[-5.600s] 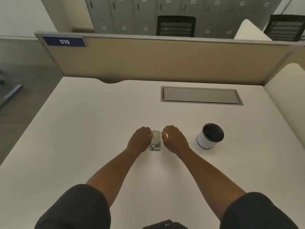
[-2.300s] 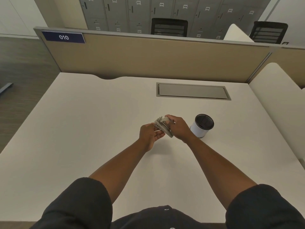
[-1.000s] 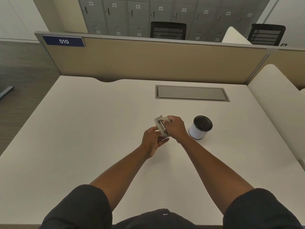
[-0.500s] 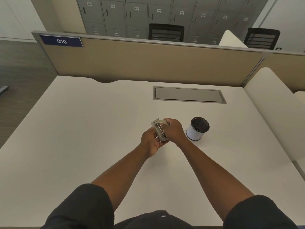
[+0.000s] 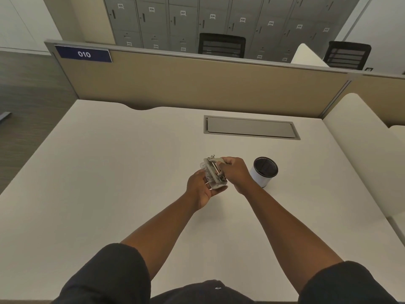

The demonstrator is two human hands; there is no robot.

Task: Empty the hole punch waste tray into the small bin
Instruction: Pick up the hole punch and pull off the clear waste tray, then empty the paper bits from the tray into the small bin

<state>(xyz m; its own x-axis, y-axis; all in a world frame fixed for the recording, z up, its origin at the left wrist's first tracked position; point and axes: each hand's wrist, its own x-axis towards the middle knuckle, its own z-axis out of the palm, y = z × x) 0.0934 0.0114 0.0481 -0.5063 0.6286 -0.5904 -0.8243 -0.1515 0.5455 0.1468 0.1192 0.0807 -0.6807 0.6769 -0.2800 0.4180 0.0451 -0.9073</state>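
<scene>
I hold a small grey metal hole punch [image 5: 214,172] above the white desk [image 5: 131,172], tipped on its side. Its clear waste tray [image 5: 207,174] faces left and up. My left hand [image 5: 199,188] cups the punch from below and from the left, fingers against the tray. My right hand [image 5: 235,173] grips the punch's handle side from the right. The small bin [image 5: 264,171], white with a dark inside, stands upright on the desk just right of my right hand.
A grey cable flap [image 5: 251,127] is set into the desk further back. A beige partition [image 5: 197,84] with a "010" label closes the far edge. A white rounded divider [image 5: 361,154] runs along the right side.
Since several seconds ago both hands lifted the punch off the desk and turned it onto its side. Over the last second it stays almost in place, with small shifts of the fingers.
</scene>
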